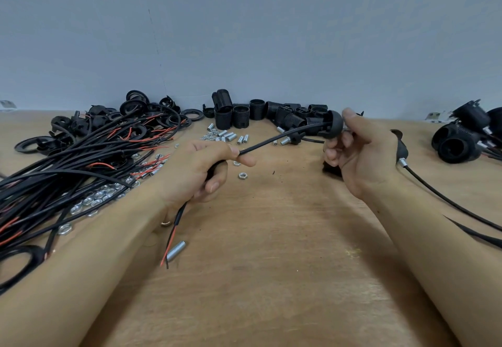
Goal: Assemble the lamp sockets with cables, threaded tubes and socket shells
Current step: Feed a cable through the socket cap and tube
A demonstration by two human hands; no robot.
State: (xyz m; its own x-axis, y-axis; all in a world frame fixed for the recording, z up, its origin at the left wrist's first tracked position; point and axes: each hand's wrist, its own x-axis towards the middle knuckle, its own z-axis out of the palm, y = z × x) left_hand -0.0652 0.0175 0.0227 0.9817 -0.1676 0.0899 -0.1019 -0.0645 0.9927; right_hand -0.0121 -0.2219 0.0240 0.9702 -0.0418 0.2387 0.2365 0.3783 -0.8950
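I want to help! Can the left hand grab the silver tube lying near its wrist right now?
Probably not yet. The left hand is gripping the black cable, so its fingers are busy. The threaded tube lies uncovered on the table beside the forearm; letting go first should free the way.

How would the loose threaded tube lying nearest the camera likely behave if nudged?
The threaded tube is a small metal cylinder lying on its side on the flat table, so it would probably roll. It looks rigid and likely light. Its threads should give fingers some grip.
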